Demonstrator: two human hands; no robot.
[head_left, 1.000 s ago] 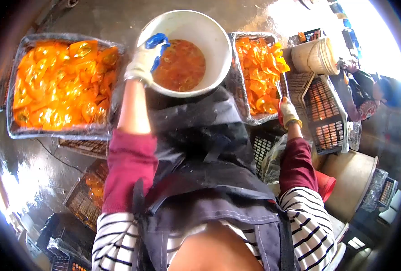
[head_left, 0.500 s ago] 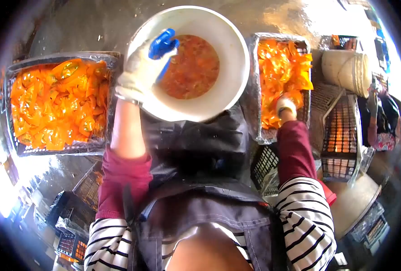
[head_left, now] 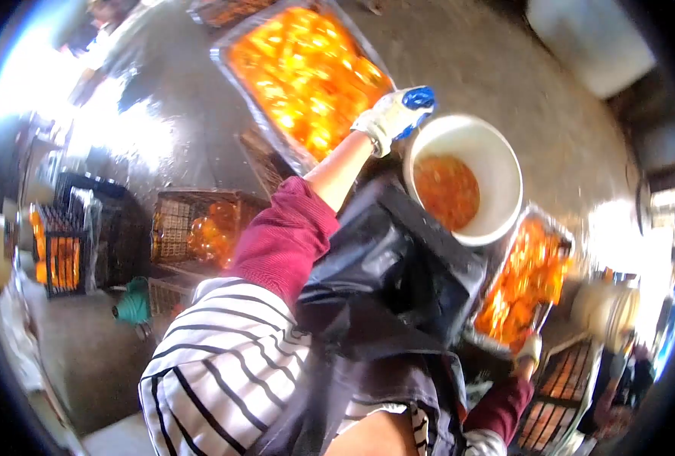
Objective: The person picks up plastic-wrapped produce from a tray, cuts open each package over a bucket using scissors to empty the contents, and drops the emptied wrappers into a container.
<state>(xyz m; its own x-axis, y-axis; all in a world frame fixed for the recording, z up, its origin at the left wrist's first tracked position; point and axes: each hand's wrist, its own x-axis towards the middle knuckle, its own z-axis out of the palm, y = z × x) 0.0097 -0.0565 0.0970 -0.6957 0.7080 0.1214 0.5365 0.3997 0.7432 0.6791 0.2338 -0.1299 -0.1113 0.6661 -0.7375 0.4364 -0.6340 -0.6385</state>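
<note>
My left hand [head_left: 399, 115], in a white glove with blue-coated fingers, is between the left crate of orange peppers [head_left: 299, 76] and the white bucket [head_left: 507, 178]. Its fingers are curled closed; whatever they may hold is hidden. Reddish liquid with bits in it [head_left: 447, 194] lies in the bottom of the bucket. My right hand [head_left: 531, 348], also gloved, is at the near end of the right crate of orange pepper pieces [head_left: 526, 277]. Its fingers are hidden and blurred, so their grip does not show.
A black apron [head_left: 390, 258] covers my lap below the bucket. Crates with orange produce [head_left: 214, 232] stand on the wet floor at left. Another black crate [head_left: 558, 387] and a pale bucket [head_left: 607, 311] are at right. A green object [head_left: 132, 300] lies at left.
The view has turned to the left, so the bucket and crates appear shifted and tilted. My left hand has moved from over the bucket to its left side. My right hand stays by the right crate.
</note>
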